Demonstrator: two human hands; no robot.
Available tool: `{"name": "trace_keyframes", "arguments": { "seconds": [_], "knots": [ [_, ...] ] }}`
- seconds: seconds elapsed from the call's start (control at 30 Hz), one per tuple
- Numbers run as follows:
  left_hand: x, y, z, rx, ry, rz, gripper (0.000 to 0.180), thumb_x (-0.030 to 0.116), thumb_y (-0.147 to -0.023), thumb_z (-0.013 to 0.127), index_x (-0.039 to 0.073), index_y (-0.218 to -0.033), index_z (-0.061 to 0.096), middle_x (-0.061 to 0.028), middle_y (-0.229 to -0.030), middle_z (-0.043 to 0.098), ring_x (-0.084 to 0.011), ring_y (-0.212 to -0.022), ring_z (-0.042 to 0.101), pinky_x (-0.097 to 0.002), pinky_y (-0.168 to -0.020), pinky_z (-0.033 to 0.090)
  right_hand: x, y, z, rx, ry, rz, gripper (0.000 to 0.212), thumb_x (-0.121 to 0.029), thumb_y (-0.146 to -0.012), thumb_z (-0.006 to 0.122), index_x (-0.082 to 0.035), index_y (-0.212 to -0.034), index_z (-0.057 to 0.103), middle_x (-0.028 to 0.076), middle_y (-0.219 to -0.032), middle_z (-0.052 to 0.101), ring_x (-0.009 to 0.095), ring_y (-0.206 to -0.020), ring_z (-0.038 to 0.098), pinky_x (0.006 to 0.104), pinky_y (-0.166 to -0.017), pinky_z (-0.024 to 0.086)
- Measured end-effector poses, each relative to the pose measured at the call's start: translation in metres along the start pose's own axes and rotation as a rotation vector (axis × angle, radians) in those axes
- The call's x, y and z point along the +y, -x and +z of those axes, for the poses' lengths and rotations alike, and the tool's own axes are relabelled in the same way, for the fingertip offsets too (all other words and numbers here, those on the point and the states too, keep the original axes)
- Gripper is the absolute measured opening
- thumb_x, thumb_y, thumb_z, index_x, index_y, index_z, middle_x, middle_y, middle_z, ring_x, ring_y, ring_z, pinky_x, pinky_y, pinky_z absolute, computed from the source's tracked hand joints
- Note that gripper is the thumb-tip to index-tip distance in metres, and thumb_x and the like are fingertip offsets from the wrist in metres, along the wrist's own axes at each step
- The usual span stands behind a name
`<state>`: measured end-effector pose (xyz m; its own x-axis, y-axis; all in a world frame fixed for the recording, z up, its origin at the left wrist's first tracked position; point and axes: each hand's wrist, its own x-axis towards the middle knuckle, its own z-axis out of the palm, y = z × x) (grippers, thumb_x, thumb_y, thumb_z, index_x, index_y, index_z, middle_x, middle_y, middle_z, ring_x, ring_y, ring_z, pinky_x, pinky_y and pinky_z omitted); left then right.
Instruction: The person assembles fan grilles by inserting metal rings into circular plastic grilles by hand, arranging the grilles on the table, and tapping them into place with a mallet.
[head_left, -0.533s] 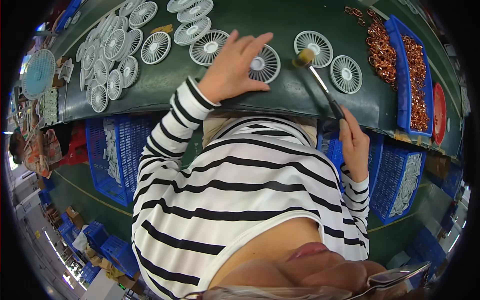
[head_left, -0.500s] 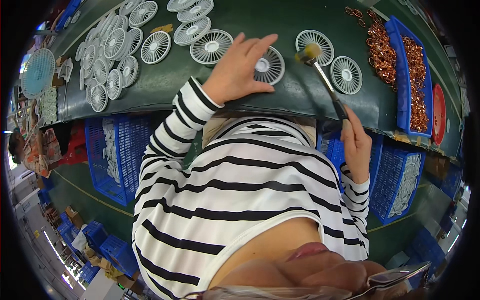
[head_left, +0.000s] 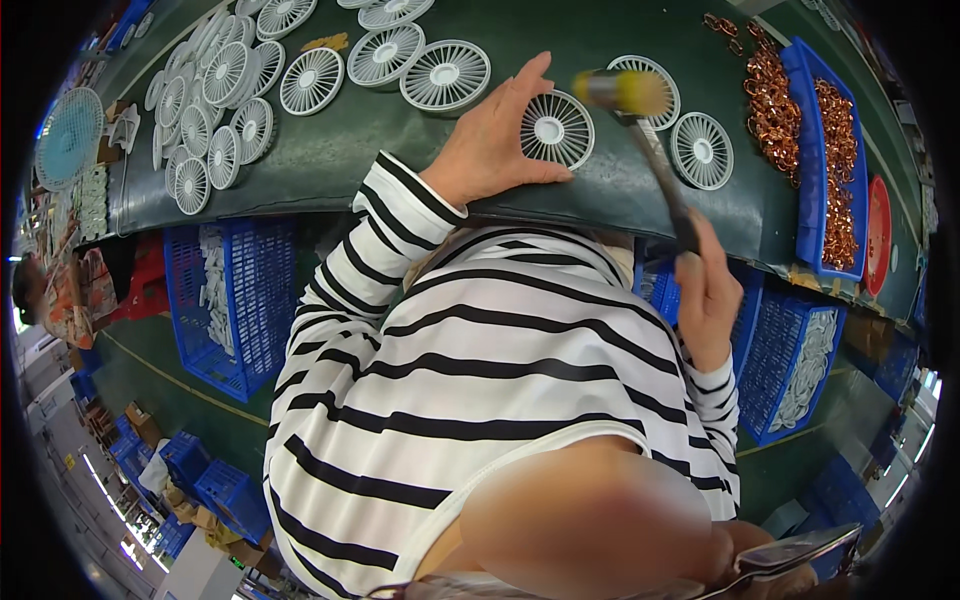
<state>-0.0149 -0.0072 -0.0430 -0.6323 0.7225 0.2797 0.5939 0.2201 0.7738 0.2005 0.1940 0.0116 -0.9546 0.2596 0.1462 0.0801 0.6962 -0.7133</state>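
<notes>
My left hand (head_left: pixel 492 138) reaches over the green table with its fingers stretched apart around the left side of a white spoked disc (head_left: pixel 558 131). Its thumb lies at the disc's near rim, while the index finger points up past the far rim. My right hand (head_left: pixel 710 295) is closed round the dark handle of a yellow-headed mallet (head_left: pixel 622 92), raised just right of that disc. The mallet head is blurred and partly covers another spoked disc (head_left: pixel 660 85). One more disc (head_left: pixel 702 151) lies nearer, to the right.
Many white discs (head_left: pixel 228 72) are heaped at the left. Copper-coloured rings lie beside and inside a blue tray (head_left: pixel 800 110) at the right, next to a red dish (head_left: pixel 877 235). Blue crates (head_left: pixel 225 310) stand below the table edge. A person (head_left: pixel 75 300) is at the far left.
The mallet head has swung up and slightly left over the table. The left hand stays spread around the same disc; the whole view has shifted slightly.
</notes>
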Motion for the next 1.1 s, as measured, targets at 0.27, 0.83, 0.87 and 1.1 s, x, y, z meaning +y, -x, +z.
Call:
{"name": "trace_keyframes", "arguments": {
  "seconds": [0.27, 0.83, 0.87, 1.1],
  "knots": [
    [-0.004, 0.011, -0.022, 0.29, -0.098, 0.333, 0.047, 0.008, -0.071, 0.075, 0.004, -0.116, 0.061, -0.0106, -0.115, 0.064, -0.0323, -0.116, 0.057, -0.0443, -0.101, 0.044, 0.008, -0.007, 0.002, -0.084, -0.009, 0.071, 0.033, -0.007, -0.091, 0.058, -0.006, -0.124, 0.06, 0.021, -0.089, 0.066, 0.022, -0.066, 0.065, 0.0282, -0.065, 0.05],
    [-0.022, 0.0, -0.05, -0.083, -0.355, 0.18, 0.086, 0.033, -0.064, 0.084, 0.01, -0.136, 0.044, -0.0139, -0.129, 0.052, -0.0317, -0.122, 0.049, -0.0504, -0.108, 0.033, 0.002, -0.017, 0.0, 0.018, -0.155, 0.185, 0.032, -0.009, -0.096, 0.054, -0.005, -0.127, 0.059, 0.004, -0.068, 0.055, 0.007, -0.06, 0.044, 0.0207, -0.058, 0.04],
    [-0.015, 0.004, -0.047, -0.066, -0.235, 0.095, 0.087, 0.031, -0.064, 0.085, 0.009, -0.137, 0.042, -0.0144, -0.13, 0.051, -0.032, -0.121, 0.049, -0.0455, -0.105, 0.037, -0.005, -0.016, -0.002, 0.044, -0.252, 0.152, 0.034, -0.005, -0.095, 0.05, -0.004, -0.129, 0.057, 0.0, -0.07, 0.051, 0.006, -0.06, 0.043, 0.0188, -0.058, 0.038],
    [-0.016, 0.005, -0.042, -0.001, -0.093, -0.033, 0.098, 0.025, -0.063, 0.087, 0.007, -0.143, 0.033, -0.0161, -0.131, 0.052, -0.0334, -0.117, 0.055, -0.0376, -0.099, 0.045, 0.006, -0.031, 0.027, -0.213, 0.045, 0.017, 0.037, -0.008, -0.091, 0.058, -0.008, -0.128, 0.057, 0.024, -0.104, 0.065, 0.033, -0.085, 0.068, 0.0322, -0.074, 0.052]
  ]
}}
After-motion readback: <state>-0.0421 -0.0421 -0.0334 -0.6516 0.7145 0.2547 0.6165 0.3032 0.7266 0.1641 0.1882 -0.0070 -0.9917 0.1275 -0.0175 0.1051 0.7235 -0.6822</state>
